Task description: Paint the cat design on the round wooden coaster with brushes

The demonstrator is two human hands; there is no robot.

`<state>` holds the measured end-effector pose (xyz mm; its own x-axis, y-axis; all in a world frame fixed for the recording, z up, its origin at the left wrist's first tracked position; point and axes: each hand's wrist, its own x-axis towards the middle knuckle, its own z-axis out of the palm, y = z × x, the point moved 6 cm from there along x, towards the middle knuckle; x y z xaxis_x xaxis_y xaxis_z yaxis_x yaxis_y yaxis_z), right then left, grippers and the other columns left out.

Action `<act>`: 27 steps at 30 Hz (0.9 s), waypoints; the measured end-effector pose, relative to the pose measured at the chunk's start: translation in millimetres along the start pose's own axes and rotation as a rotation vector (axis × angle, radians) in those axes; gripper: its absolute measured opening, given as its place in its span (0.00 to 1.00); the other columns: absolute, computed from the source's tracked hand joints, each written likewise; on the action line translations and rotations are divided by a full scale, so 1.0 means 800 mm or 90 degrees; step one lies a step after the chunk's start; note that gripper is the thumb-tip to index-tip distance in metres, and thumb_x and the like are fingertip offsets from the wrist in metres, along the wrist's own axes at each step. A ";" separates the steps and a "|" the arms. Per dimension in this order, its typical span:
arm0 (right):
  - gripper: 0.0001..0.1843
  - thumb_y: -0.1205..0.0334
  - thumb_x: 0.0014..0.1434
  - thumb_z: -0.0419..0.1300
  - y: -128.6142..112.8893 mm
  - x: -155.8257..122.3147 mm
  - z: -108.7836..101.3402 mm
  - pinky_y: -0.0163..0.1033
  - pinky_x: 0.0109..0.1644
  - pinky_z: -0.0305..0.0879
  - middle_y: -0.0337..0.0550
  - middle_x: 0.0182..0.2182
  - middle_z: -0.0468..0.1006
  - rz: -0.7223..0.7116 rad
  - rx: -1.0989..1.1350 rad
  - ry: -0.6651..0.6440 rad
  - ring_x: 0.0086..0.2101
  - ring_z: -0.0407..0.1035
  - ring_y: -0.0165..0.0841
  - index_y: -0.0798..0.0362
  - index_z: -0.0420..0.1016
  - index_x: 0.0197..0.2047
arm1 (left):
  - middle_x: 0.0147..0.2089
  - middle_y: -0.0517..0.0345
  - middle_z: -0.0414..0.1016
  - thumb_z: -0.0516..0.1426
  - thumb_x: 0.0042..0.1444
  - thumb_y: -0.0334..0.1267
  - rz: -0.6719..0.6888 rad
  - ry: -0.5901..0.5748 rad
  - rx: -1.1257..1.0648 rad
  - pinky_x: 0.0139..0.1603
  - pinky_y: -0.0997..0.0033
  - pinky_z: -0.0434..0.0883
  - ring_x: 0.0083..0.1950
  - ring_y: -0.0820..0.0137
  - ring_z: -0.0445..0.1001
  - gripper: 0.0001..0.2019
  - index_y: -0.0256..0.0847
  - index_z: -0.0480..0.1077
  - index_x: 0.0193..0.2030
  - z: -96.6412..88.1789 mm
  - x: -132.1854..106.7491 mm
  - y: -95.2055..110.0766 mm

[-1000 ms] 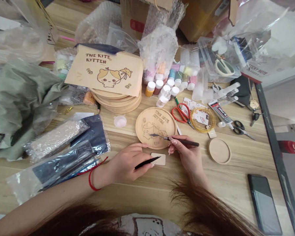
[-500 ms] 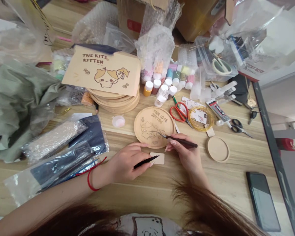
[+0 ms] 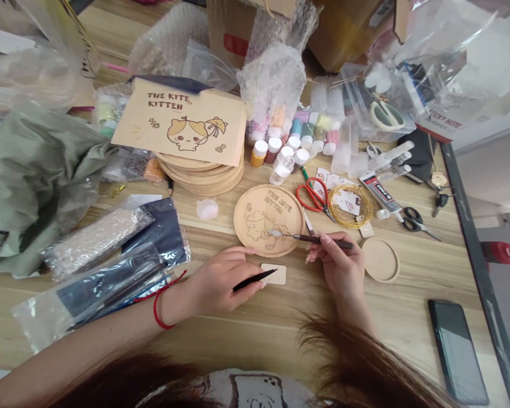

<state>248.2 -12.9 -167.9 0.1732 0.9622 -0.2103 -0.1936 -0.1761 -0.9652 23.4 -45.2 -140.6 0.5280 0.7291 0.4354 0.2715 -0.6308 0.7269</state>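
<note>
My left hand (image 3: 219, 281) rests on the wooden table (image 3: 280, 334) and grips a black pointed tool (image 3: 255, 280), whose tip lies just above a small pale wooden tag (image 3: 274, 274). My right hand (image 3: 340, 262) holds a thin dark-handled tool with a small metal tip (image 3: 310, 238). That tip touches or hovers over the lower right of a round wooden plaque (image 3: 267, 221), which bears a burned cat drawing and lettering. The tag and plaque lie apart, between my hands.
Behind the plaque stand a stack of wooden discs (image 3: 202, 175) and a lettered cat board (image 3: 181, 122). Paint bottles (image 3: 276, 153), red scissors (image 3: 314, 195), gold wire (image 3: 344, 207), a rimmed wooden disc (image 3: 380, 259) and a phone (image 3: 457, 351) surround my hands.
My right hand has shifted right and the thin tool now lies flatter, its tip further toward the plaque's lower right. My left hand and its black tool have barely moved.
</note>
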 end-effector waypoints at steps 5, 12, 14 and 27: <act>0.09 0.59 0.50 0.71 0.004 0.001 0.000 0.39 0.27 0.75 0.44 0.25 0.83 0.015 -0.082 -0.017 0.20 0.76 0.34 0.55 0.79 0.32 | 0.31 0.57 0.77 0.58 0.58 0.32 -0.001 -0.003 -0.007 0.56 0.60 0.74 0.31 0.73 0.73 0.05 0.37 0.72 0.41 0.000 0.001 0.001; 0.09 0.60 0.50 0.71 0.002 0.003 -0.001 0.39 0.26 0.74 0.42 0.23 0.82 0.017 -0.042 -0.007 0.19 0.75 0.34 0.54 0.77 0.29 | 0.31 0.58 0.77 0.58 0.59 0.32 0.000 -0.004 -0.004 0.55 0.59 0.74 0.31 0.73 0.73 0.05 0.38 0.72 0.42 -0.001 0.002 0.002; 0.09 0.59 0.49 0.71 0.002 0.003 -0.002 0.38 0.26 0.74 0.42 0.23 0.82 0.018 -0.047 -0.002 0.19 0.75 0.34 0.54 0.77 0.28 | 0.31 0.58 0.77 0.57 0.59 0.32 -0.003 -0.004 -0.004 0.55 0.59 0.74 0.31 0.73 0.73 0.05 0.39 0.72 0.42 -0.001 0.002 0.001; 0.11 0.56 0.51 0.71 0.010 0.006 0.000 0.39 0.27 0.75 0.46 0.25 0.83 0.041 -0.090 -0.034 0.20 0.76 0.35 0.56 0.78 0.31 | 0.31 0.58 0.77 0.57 0.60 0.33 -0.004 -0.006 0.006 0.55 0.59 0.75 0.31 0.73 0.73 0.04 0.39 0.71 0.42 0.000 0.002 0.002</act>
<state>247.2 -9.9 -176.5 0.1117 0.9569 -0.2679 -0.0645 -0.2621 -0.9629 24.3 -45.1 -138.9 0.5334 0.7304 0.4266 0.2822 -0.6292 0.7242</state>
